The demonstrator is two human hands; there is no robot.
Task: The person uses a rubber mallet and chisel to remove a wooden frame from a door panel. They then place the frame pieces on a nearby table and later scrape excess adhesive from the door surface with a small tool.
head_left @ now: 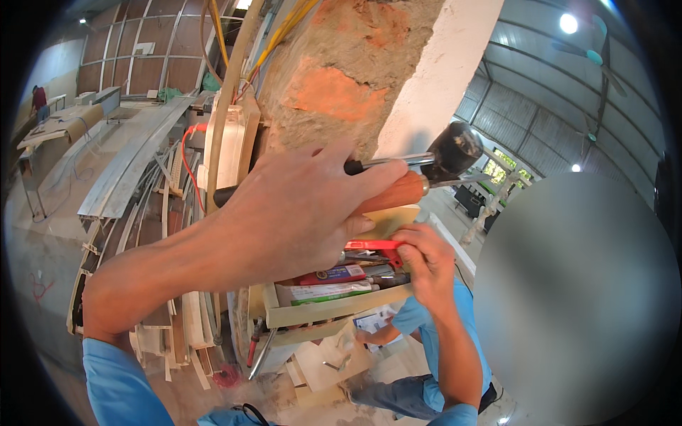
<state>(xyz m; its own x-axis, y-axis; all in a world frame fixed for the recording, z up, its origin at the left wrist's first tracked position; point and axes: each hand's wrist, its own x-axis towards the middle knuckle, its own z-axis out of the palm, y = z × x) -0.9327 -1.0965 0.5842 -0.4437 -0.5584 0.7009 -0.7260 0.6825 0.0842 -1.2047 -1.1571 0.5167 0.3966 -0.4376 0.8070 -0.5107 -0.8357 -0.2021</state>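
Note:
My left hand [298, 213] reaches forward and is closed around a bundle of tools: a brown wooden handle [398, 193] and a thin metal shaft that ends in a black rubber mallet head [455, 149]. Just below it, my right hand [426, 259] pinches a red-handled tool [373, 245] that lies at the top of a cream wall-mounted tool tray [334, 309]. The tray holds several more tools and flat packets, among them a red and blue one [334, 274]. My left palm hides the near ends of the handles.
The tray hangs on a rough brick and plaster pillar [341, 78] with cables [224, 85] running down it. Long aluminium profiles [135, 163] lean at the left. A person in a blue shirt [419, 319] is close by at the lower right. Scraps litter the floor [320, 369].

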